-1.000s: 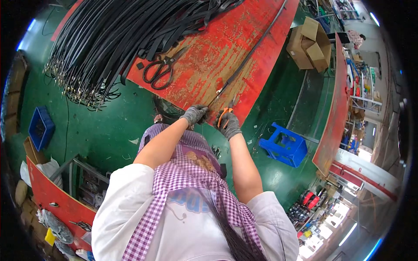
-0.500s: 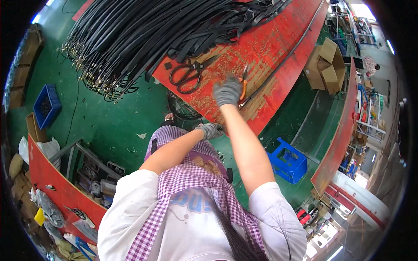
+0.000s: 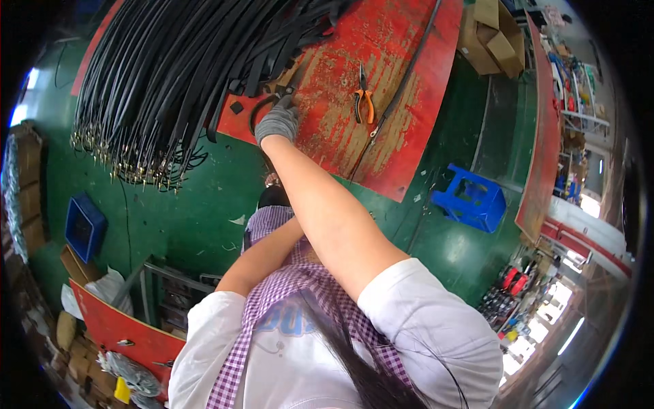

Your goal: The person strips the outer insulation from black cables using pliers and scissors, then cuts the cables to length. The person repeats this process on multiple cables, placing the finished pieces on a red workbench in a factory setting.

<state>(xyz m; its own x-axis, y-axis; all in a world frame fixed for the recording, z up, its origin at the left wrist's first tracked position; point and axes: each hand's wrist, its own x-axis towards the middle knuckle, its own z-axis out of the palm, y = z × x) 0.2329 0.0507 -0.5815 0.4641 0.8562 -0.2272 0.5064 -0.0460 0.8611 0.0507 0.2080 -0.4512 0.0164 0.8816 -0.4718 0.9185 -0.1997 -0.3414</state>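
My right hand [image 3: 278, 124], in a grey knit glove, reaches across to the left side of the red table [image 3: 402, 178]. Its fingers are closed over the black-handled scissors [image 3: 255, 112], which the glove largely covers. Behind my right forearm my left hand is hidden; only its forearm shows. Orange-and-black pliers [image 3: 364, 99] lie on the worn tabletop, apart from both hands. Right of them stretches a long black cable [image 3: 403, 85] with a small metal fitting.
A thick bundle of black cables [image 3: 170, 75] with brass-coloured ends hangs over the table's left edge. On the green floor stand a blue stool [image 3: 470, 198] and a blue crate [image 3: 85, 228]. An open cardboard box [image 3: 487, 41] is beyond the table's right side.
My right hand has left the pliers' side and moved left onto the scissors. The pliers now lie uncovered. My left hand has gone out of sight behind my right forearm.
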